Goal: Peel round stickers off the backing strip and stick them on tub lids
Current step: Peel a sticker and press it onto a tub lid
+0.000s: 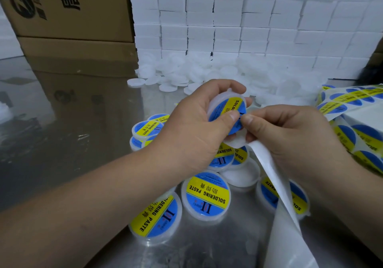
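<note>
Blue sticker point(218, 110) on lid point(234, 94), in left hand point(192, 126)

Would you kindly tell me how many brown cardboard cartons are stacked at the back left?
2: the upper carton with black print, and the lower carton directly beneath it. Others may sit out of view.

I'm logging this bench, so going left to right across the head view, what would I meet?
Cardboard boxes → left hand holding a stickered lid → right hand pinching the backing strip → sticker strips.
</note>
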The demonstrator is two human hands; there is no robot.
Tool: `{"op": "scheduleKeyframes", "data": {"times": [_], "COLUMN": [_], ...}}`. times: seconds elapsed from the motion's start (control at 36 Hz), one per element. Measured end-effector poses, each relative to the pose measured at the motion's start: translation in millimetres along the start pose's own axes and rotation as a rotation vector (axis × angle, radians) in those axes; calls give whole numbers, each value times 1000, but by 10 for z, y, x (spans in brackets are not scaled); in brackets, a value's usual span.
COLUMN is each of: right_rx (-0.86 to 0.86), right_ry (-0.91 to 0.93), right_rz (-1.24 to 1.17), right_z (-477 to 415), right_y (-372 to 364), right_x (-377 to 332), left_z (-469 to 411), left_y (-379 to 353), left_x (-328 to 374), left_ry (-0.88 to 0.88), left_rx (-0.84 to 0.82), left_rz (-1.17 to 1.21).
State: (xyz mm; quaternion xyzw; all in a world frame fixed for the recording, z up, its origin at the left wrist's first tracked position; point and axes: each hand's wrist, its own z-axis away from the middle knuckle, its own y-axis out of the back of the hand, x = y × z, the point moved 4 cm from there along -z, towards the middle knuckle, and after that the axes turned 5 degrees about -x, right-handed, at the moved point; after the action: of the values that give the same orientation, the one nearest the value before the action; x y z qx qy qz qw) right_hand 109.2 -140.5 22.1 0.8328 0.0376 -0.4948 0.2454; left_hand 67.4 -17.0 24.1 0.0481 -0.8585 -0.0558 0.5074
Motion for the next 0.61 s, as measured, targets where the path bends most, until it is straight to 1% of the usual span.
{"op": "scheduleKeyframes", "data": {"times": [0.19,0.28,0.39,0.5,0.56,0.61], "right_rx": [11,-2,20,54,45,-10], "right_ry": [26,40,57,34,-4,11], "right_rz": [9,-2,35,101,119,73], "right_z": [8,17,22,-12,-14,1], "right_y": [3,0,2,47,64,50], "right_x": [-24,-45,-60,-10,6,-3], "left_z": [78,106,117,114,122,121], "left_y": [-52,-60,-44,-21,-15,-13], "left_x": [81,119,128,154,191,178], "left_ry": [-89,-139,-158,-178,-200,-175], "left_rx": [17,32,66,107,111,116], "left_rz": [-236,-286,-280,-192,-173,-161]}}
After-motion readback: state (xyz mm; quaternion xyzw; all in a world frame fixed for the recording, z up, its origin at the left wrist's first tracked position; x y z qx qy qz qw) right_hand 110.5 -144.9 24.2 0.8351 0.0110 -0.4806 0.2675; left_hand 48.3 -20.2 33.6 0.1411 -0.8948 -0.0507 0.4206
